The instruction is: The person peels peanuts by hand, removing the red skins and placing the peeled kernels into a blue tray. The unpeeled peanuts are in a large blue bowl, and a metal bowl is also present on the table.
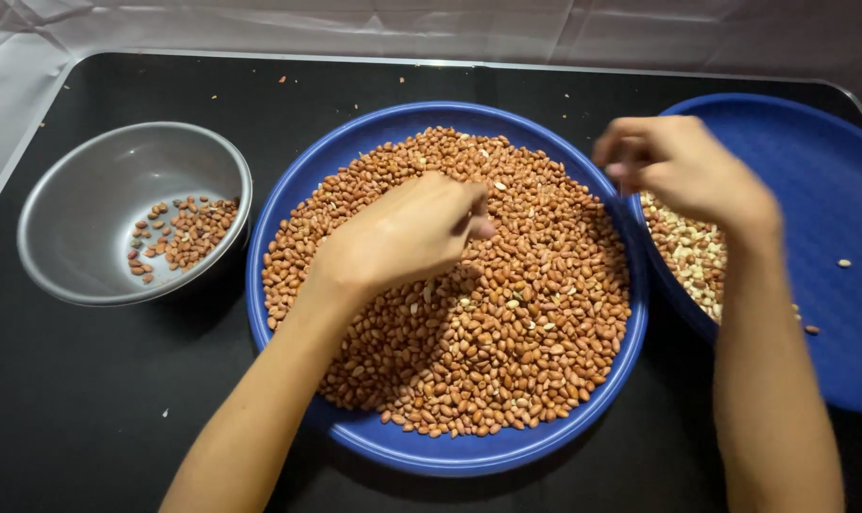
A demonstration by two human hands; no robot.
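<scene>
My left hand (pixel 407 237) crowds peanut plate (pixel 450 451); bare black table (pixel 79 380) open front-left; steel bowl (pixel 79 190) blocks left, blue tray (pixel 830 237) probably right.

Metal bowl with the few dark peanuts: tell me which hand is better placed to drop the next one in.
Left, probably. The left hand rests on the peanut pile in the middle blue plate, right beside the metal bowl. The right hand is over the second blue plate, on the far side.

So the black bench (pixel 89 418) is carrying three dishes: a steel bowl (pixel 79 218) is sitting toward the left edge, a big blue plate (pixel 469 454) is taking up the middle, and a second blue plate (pixel 830 171) is hanging over the right edge. Tiny crumbs (pixel 281 80) are lying near the far edge.
</scene>
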